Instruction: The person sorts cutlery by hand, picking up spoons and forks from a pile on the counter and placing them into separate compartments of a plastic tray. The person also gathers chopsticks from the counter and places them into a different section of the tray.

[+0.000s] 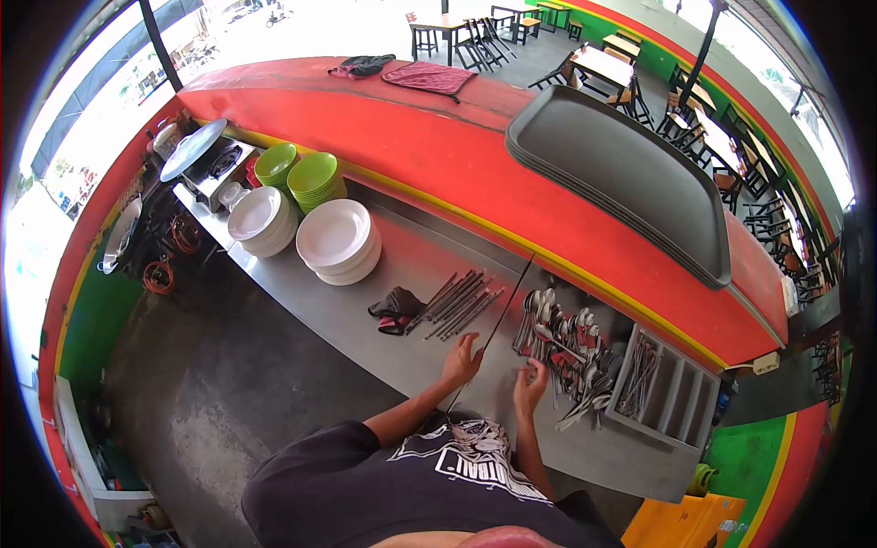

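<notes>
My left hand (463, 359) is over the metal counter (356, 315), just below a row of long, thin dark sticks (461, 306), possibly chopsticks. Its fingers are loosely bent and apart, with nothing visible in them. Beside the pile of spoons and forks (566, 352) is my right hand (530, 388), its fingers curled but with a gap to the thumb; I see nothing held. A crumpled black and red cloth (397, 309) lies left of the sticks. Right of the pile sits a grey cutlery tray (678, 402), with long thin utensils (641, 374) in its left compartment.
Stacked white plates (333, 235) and green bowls (315, 178) stand at the counter's left, near a stove (224, 173). Dark serving trays (621, 173) are stacked on the red ledge (411, 123) ahead, with a cloth (427, 79). Below right is a yellow box (681, 522).
</notes>
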A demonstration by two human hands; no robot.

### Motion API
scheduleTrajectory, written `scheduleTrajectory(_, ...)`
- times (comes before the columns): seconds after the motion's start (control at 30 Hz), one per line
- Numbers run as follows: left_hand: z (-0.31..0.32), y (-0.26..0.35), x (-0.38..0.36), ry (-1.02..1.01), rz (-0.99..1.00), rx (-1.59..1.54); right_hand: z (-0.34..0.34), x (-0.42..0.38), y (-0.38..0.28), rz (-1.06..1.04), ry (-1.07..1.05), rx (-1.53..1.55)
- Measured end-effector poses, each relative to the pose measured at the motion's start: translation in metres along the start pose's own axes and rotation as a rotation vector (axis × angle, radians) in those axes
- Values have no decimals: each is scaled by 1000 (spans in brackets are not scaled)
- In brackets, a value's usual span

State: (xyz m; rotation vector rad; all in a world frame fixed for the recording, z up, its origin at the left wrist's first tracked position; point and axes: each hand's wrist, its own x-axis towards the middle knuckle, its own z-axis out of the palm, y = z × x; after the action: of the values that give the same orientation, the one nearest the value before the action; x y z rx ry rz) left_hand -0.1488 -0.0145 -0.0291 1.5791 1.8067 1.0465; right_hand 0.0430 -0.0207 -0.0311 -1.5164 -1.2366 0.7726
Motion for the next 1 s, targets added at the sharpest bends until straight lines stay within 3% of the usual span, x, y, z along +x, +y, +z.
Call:
scheduleTrajectory(0.07, -8, -16, 19, 42, 83, 108, 35, -8, -11, 11, -145, 62)
scheduleTrajectory(0.17, -17, -30, 40, -12, -23, 275, 80, -17, -13, 62, -295, 90)
scheduleTrajectory(0.3, -20, -55, 55, -60, 5, 417, 105, -31, -22, 73, -439, 25)
scheduleTrajectory(0.47, -15, -99, 43, -141, 194, 545, 99, -31, 4, 63, -462, -47)
scheduleTrajectory(0.67, -16, -80, 42, -143, 116, 563, 80, -11, 29, 106, -352, 4)
scheduleTrajectory(0.8, -46, -49, 58, 15, 187, 589, 75, -1, 39, 127, -327, 15)
scheduleTrajectory(0.83, -50, -46, 64, 29, 128, 588, 74, -5, 39, 130, -323, 6)
scheduleTrajectory(1.0, -38, -78, 71, 42, 54, 519, 68, -15, 43, 148, -404, 61)
